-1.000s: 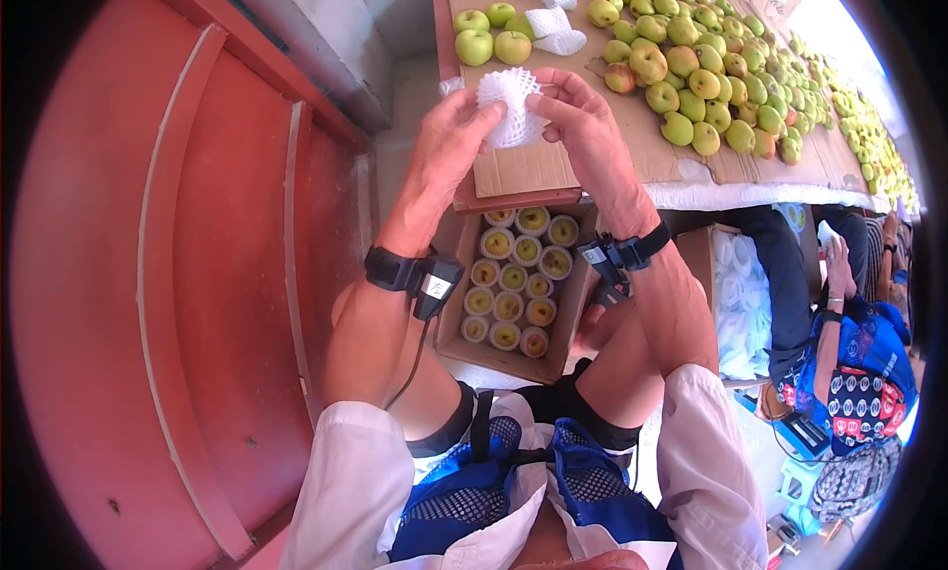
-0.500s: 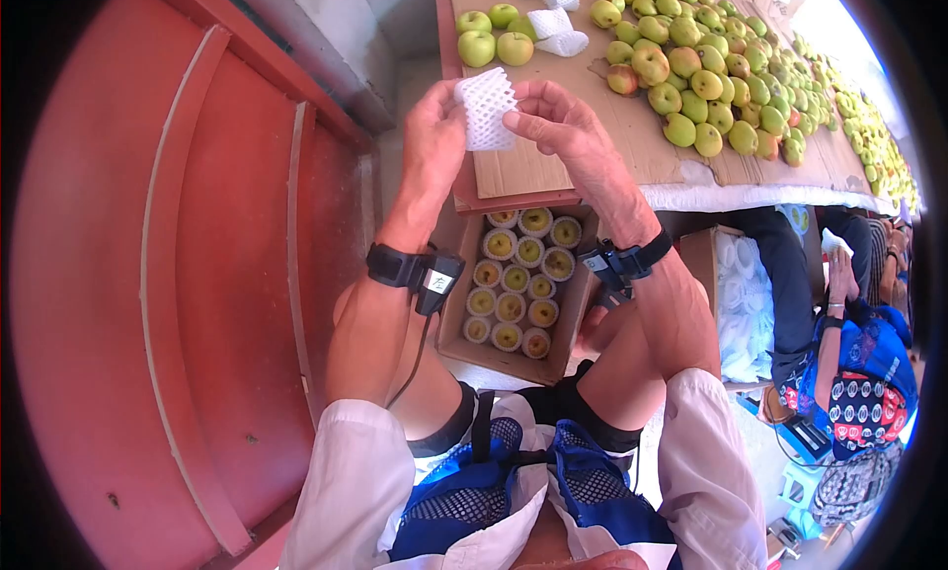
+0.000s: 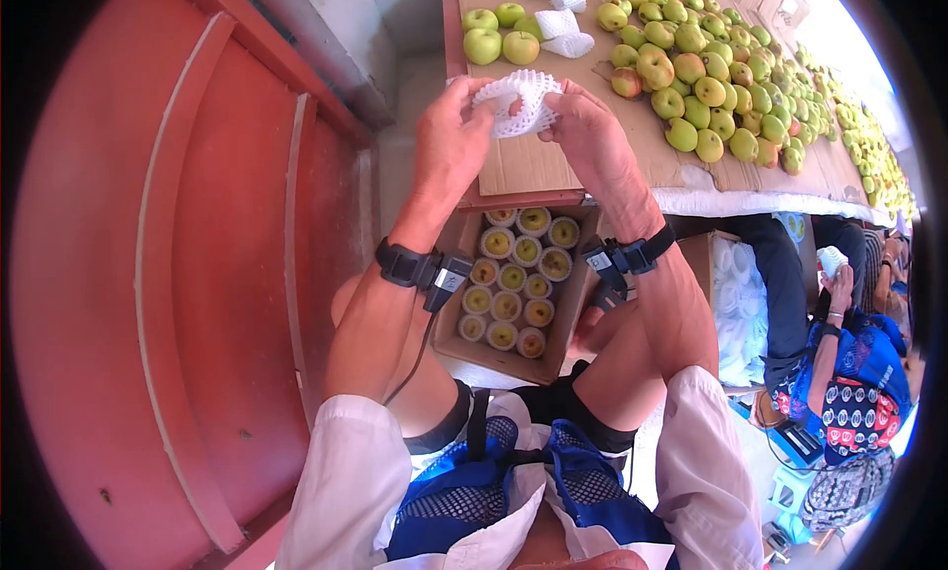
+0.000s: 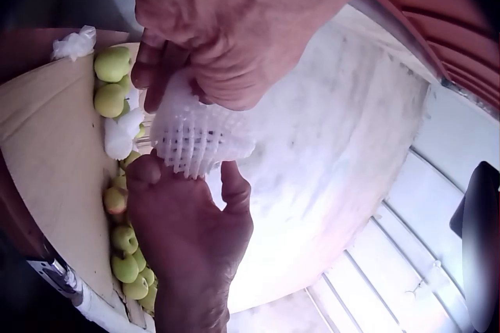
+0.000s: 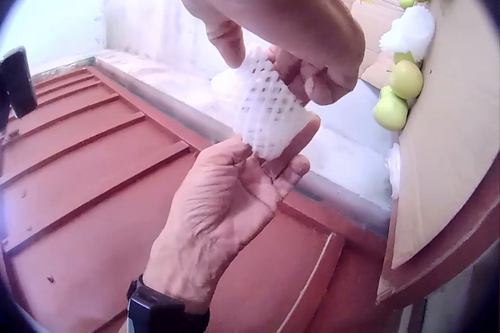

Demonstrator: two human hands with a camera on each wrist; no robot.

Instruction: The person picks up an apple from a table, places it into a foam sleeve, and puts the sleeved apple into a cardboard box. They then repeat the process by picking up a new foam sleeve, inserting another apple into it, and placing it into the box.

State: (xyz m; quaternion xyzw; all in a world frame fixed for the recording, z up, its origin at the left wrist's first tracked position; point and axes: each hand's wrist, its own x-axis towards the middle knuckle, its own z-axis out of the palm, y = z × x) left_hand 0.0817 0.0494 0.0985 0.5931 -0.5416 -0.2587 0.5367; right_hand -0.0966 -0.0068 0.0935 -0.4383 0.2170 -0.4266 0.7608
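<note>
A white foam net sleeve point(image 3: 533, 89) is stretched between both hands over the near edge of the cardboard-covered table. My left hand point(image 3: 451, 140) pinches its left side, and my right hand point(image 3: 595, 140) grips the right side by the rim. From the head view its round opening shows, with a fingertip inside. In the right wrist view the net point(image 5: 269, 110) hangs between the two hands, no apple showing in it. Just beyond the hands sit several green apples point(image 3: 482, 45), and beside them lie more foam sleeves point(image 3: 568, 45).
Below the table edge stands a cardboard box point(image 3: 566, 323) with rows of sleeved apples point(image 3: 512, 277). A large apple pile point(image 3: 711, 86) covers the table's right part. A bag of white foam sleeves point(image 3: 739, 303) is right of my knees, near another seated person. A red door point(image 3: 227, 274) stands left.
The sleeve was turned side-on half a second ago; now it is spread wider with its opening showing upward. My hands have moved slightly right with it.
</note>
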